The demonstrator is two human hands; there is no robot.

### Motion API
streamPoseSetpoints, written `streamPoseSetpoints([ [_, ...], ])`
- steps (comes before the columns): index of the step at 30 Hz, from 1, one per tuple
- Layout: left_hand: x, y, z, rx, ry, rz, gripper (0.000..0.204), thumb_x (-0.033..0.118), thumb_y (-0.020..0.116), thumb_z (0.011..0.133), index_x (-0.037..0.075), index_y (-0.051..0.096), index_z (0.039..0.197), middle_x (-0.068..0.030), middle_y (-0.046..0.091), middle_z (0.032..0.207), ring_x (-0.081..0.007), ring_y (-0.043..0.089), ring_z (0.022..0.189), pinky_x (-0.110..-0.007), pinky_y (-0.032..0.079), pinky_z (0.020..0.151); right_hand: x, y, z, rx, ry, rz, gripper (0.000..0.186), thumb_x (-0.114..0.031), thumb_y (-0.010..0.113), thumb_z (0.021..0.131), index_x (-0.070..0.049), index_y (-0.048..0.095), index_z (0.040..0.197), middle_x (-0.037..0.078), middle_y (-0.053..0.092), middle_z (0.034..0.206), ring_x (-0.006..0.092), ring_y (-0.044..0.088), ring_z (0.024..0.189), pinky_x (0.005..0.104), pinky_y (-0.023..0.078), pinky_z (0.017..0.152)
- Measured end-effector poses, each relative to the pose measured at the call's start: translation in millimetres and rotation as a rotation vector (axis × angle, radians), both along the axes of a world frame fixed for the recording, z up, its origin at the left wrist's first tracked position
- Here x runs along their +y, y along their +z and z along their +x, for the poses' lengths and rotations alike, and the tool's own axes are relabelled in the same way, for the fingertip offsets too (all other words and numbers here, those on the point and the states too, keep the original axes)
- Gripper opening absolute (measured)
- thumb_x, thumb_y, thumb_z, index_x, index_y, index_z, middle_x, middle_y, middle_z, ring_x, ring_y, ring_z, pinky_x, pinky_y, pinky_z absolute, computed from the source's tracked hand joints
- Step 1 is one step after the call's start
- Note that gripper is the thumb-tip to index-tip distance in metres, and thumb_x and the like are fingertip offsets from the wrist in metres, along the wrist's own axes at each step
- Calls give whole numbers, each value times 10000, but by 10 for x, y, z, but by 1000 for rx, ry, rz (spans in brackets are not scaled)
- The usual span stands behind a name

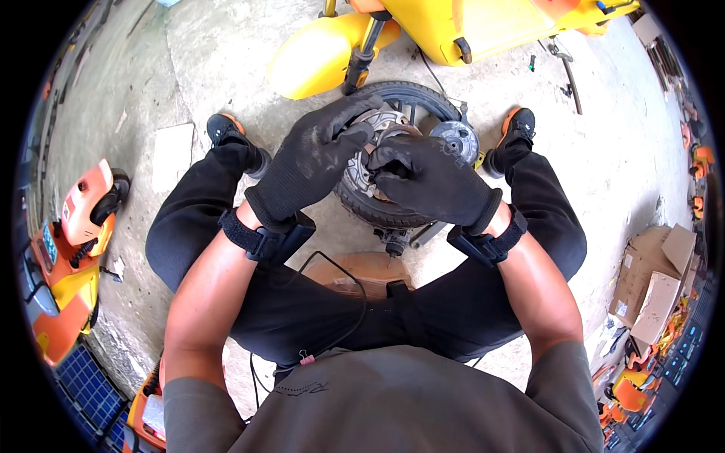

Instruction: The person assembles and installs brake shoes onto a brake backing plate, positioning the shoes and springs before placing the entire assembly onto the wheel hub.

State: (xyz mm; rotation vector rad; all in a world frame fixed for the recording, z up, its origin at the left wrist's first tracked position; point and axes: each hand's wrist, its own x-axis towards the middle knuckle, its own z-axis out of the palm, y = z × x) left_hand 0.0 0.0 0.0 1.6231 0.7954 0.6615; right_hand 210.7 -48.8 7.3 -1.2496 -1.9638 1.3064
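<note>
Both my hands wear black gloves and meet over a scooter wheel. The wheel's black tyre [382, 214] lies flat on the concrete between my feet. My left hand [311, 157] grips the left side of a silvery ring-shaped metal part [359, 167] with brownish worn areas. At its right side, my right hand [433, 180] is closed, fingers curled and thumb pressed in against it. The gloves hide much of this part, so its exact kind cannot be told. Beyond my right hand, a round grey metal disc [456, 139] sits at the wheel's right edge.
A yellow scooter body [461, 34] with its front fork [364, 57] stands just beyond the wheel. An orange scooter [87, 204] is at the left. An opened cardboard box [651, 279] lies at the right. A metal bar [572, 84] rests on the floor at far right.
</note>
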Motion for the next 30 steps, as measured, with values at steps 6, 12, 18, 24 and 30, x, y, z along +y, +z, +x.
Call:
streamPoseSetpoints([
  [6,-3,-21,-33,87,-22,109,417,165,532,989,-2,519,1370,-139,622,1273,-180,593,1133,-316,472,979,14,-38,0,18,6,29,278,-93,667,841,5,652,1100,108,676,984,159,634,872,289,515,799],
  [12,71,185,-71,159,-64,-87,433,223,557,983,3,537,1355,-152,646,1210,-161,631,1008,-293,529,860,43,-28,53,98,-18,17,204,-85,662,836,-8,670,1025,77,688,875,140,636,780,279,515,747],
  [18,114,109,-135,182,-132,109,470,266,593,971,-12,540,1345,-161,642,1219,-187,628,1021,-310,508,912,62,-49,59,119,-2,-48,201,-73,640,850,-3,679,1034,83,702,899,121,634,797,277,512,762],
  [24,77,40,-85,64,-147,31,454,184,622,955,-17,532,1352,-166,637,1242,-221,609,1102,-336,470,988,66,-63,54,141,40,-12,188,-63,633,858,-1,684,1029,93,707,917,146,646,815,289,514,784],
  [30,-17,-36,-40,63,-11,206,457,86,622,936,-19,518,1369,-155,648,1236,-200,610,1090,-326,468,991,80,-103,44,70,49,98,177,-50,641,854,-16,685,1022,117,705,934,185,657,812,304,516,779],
])
